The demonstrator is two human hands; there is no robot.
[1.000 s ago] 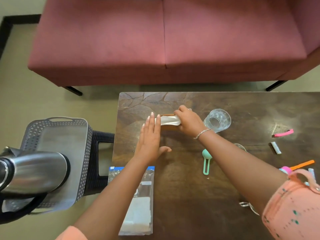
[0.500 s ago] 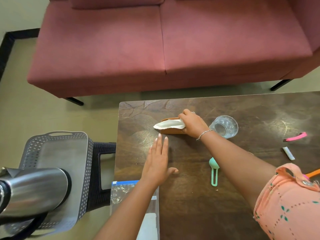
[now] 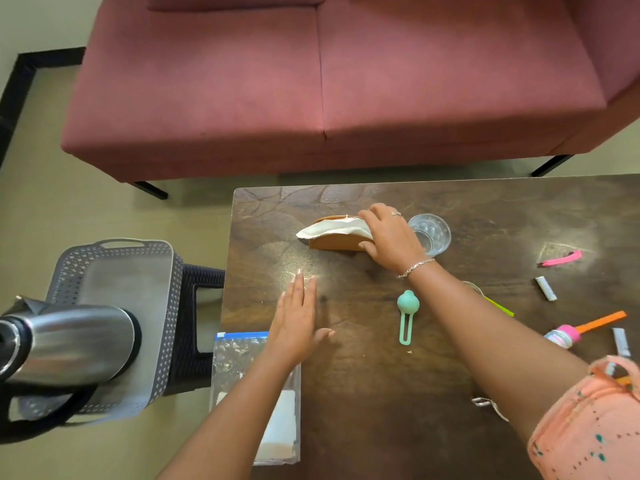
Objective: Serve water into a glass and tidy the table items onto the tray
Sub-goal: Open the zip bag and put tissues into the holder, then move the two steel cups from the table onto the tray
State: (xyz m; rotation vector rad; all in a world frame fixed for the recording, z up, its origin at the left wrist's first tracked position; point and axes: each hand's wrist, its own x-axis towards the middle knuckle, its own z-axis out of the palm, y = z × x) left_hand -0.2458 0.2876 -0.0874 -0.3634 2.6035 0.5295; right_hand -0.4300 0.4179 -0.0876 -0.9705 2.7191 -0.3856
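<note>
Tidying seems to be the step in hand, because the right hand (image 3: 389, 235) is closed around a brown holder with white napkins (image 3: 337, 233) at the far part of the desk (image 3: 363, 393), thumb on the near side and fingers over the top. The holder looks tilted and I cannot tell if it touches the wood. The left hand (image 3: 298, 320) is flat and open, fingers straight and together, low over the desk and holding nothing; I cannot tell if it rests on the surface. The glass (image 3: 430, 233) stands just beside the right hand, and I cannot tell if there is water in it. The grey tray (image 3: 162, 306) sits on a dark stool to the left of the desk, with a steel flask (image 3: 69, 341) in front of it. In my judgement, the next move calls for carrying the holder leftward across the desk edge to the tray, keeping the loose napkins from slipping out
</note>
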